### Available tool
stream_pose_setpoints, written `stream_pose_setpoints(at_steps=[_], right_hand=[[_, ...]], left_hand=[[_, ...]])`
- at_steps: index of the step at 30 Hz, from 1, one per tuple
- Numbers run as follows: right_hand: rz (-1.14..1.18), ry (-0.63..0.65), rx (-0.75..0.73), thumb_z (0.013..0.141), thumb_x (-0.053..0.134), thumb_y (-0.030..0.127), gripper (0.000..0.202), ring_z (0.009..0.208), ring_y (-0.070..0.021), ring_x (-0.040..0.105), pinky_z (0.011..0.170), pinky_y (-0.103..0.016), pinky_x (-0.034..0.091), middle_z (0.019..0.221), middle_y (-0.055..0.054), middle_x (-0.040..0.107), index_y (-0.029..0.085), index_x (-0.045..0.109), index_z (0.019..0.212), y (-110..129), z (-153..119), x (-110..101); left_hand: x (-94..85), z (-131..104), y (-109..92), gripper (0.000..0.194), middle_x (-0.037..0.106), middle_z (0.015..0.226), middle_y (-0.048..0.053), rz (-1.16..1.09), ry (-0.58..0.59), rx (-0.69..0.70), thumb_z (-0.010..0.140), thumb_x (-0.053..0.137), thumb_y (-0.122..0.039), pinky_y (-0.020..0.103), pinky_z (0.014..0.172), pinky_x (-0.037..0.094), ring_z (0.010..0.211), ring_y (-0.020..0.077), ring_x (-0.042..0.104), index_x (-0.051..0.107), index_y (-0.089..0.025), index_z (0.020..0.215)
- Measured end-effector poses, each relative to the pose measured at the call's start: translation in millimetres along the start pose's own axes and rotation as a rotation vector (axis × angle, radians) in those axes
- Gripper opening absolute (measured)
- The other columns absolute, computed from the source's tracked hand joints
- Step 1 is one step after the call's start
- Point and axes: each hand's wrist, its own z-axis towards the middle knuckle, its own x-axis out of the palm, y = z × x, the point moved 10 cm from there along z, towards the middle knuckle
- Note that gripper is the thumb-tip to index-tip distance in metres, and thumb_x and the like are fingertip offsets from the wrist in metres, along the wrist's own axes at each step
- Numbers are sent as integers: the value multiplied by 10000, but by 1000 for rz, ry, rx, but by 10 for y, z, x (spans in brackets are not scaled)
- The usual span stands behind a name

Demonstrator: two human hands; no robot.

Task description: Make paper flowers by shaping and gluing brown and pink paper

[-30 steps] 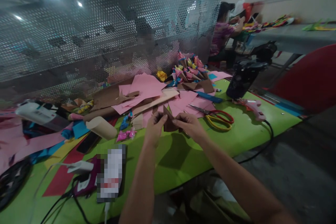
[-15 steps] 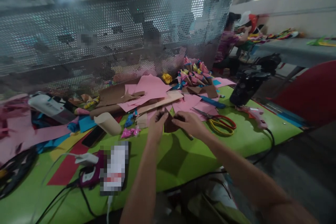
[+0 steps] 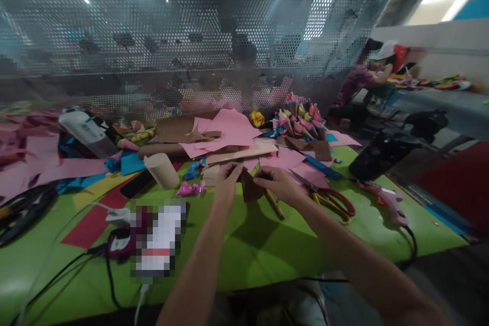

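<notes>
Over the green tabletop, a small piece of brown paper is held up between my two hands. My left hand pinches its upper left edge between thumb and fingertips. Curled in a pinch at the right edge is my right hand, its fingertips against the paper. A pencil lies beneath the right hand, partly covered by it. Close by on the right rest scissors with red and yellow handles. Pink paper sheets are piled just beyond my hands.
A pink glue gun and a dark cup-like container stand at the right. Finished-looking paper cones sit at the back. At left are a cardboard roll, a phone and cables. A person sits beyond the perforated metal screen.
The view has turned a little to the left. The brown paper has tilted and hangs lower between my hands, my right fingers have drawn slightly toward its edge, and more of the pencil shows.
</notes>
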Motion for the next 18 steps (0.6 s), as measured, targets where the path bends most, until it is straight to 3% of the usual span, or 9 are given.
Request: stream_pose_setpoints(at_steps=[12, 18], right_hand=[[-3, -52, -18, 782, 636, 373, 184, 648, -153, 542, 616, -270, 387, 656, 13, 614, 197, 641, 729, -85, -126, -78], [87, -127, -12, 770, 635, 414, 226, 635, -145, 517, 607, -270, 406, 658, 12, 593, 198, 616, 706, -86, -109, -147]], left_hand=[[30, -62, -13, 248, 590, 655, -20, 71, -26, 3, 730, 715, -419, 256, 635, 448, 648, 126, 533, 631, -188, 708], [124, -74, 21, 298, 606, 662, -12, 123, 72, -24, 672, 783, -445, 256, 633, 436, 655, 129, 524, 647, -182, 705]])
